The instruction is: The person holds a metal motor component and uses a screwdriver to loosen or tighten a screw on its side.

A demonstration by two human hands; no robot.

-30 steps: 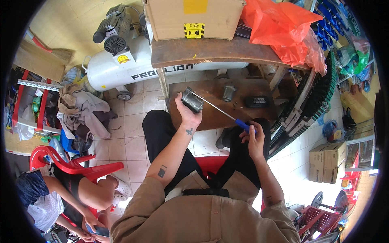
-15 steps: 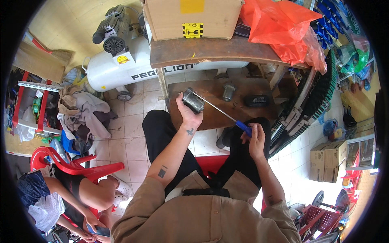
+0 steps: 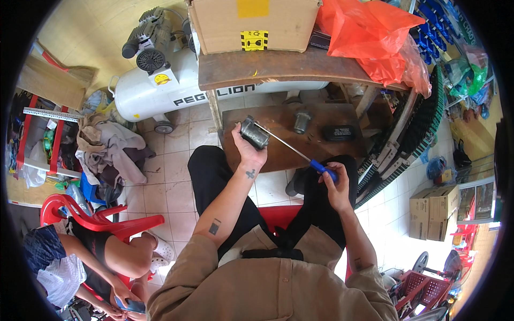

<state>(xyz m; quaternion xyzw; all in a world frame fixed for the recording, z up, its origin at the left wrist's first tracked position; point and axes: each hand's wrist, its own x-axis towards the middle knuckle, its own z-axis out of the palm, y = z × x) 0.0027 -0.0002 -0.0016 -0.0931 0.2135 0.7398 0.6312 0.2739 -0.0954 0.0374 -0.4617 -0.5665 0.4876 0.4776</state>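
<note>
My left hand is wrapped round a grey metal cylinder, tilted and held over the low brown wooden surface. A long screwdriver with a blue handle lies in the fingers of my right hand, above my right thigh. Its thin shaft slants up to the left, and the tip meets the upper end of the cylinder. Exactly what the tip engages is too small to make out. A second metal cylinder stands on the low surface, with a black flat case to its right.
Behind is a wooden table bearing a cardboard box and an orange plastic bag. A white compressor tank stands at the far left. On the left, a person sits by a red chair. Black ribbed track-like strips lean at right.
The blue handle has shifted slightly up and left, and my right fingers have changed their grip, showing more of it. My left hand and the cylinder have barely moved.
</note>
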